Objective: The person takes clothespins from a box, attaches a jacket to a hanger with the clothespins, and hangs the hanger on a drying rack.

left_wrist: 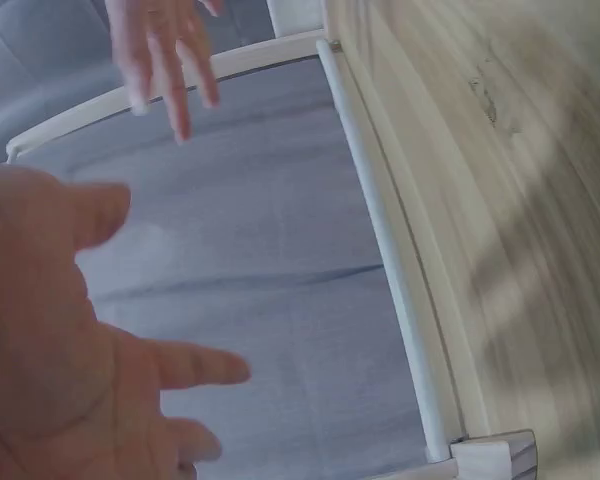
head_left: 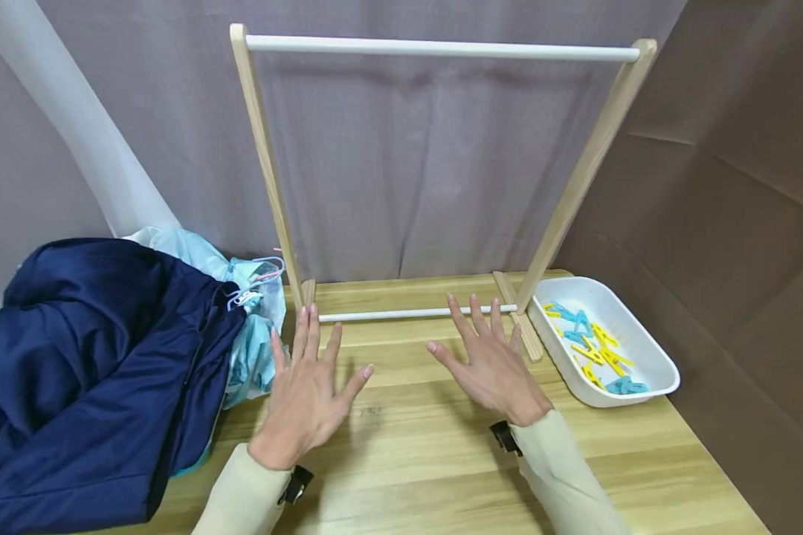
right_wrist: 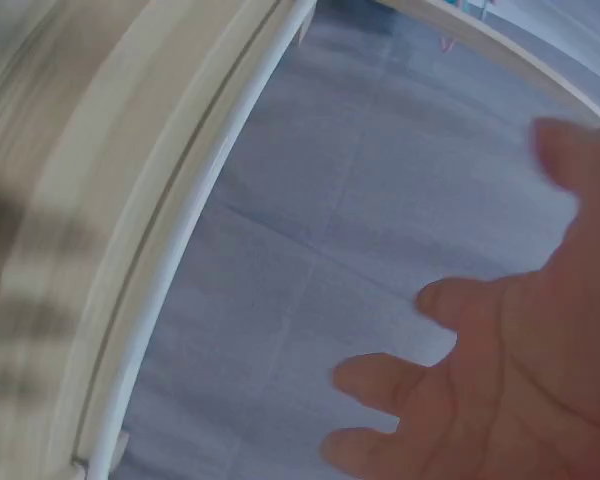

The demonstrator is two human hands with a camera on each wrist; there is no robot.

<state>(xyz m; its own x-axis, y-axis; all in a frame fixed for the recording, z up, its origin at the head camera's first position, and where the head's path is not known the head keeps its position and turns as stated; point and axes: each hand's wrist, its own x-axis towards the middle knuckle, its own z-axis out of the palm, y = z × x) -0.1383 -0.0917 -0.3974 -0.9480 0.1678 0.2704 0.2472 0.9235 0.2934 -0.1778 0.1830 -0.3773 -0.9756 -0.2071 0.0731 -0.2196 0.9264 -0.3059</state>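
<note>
Both hands hover palm down over the table with fingers spread, holding nothing. In the head view the left hand (head_left: pixel 308 394) is at the left, its fingertips overlapping the near end of the lower white rod (head_left: pixel 401 315). The right hand (head_left: pixel 491 364) is opposite, its fingertips overlapping that rod's right end. Behind them stands a rack with pale wooden side posts (head_left: pixel 578 171) and an upper white rod (head_left: pixel 442 49), with nothing hung on it. The left wrist view shows the left palm (left_wrist: pixel 60 350) and the other hand's fingers beyond; the right wrist view shows the right palm (right_wrist: pixel 530 370).
Left of the rack lies a heap with a dark navy garment (head_left: pixel 107 371) on top and light blue cloth (head_left: pixel 250 357) beneath. To the right, a white plastic tub (head_left: pixel 665 371) holds several yellow and blue clothespins (head_left: pixel 598 353). A grey curtain (head_left: pixel 361 171) hangs behind the wooden table (head_left: pixel 401 475).
</note>
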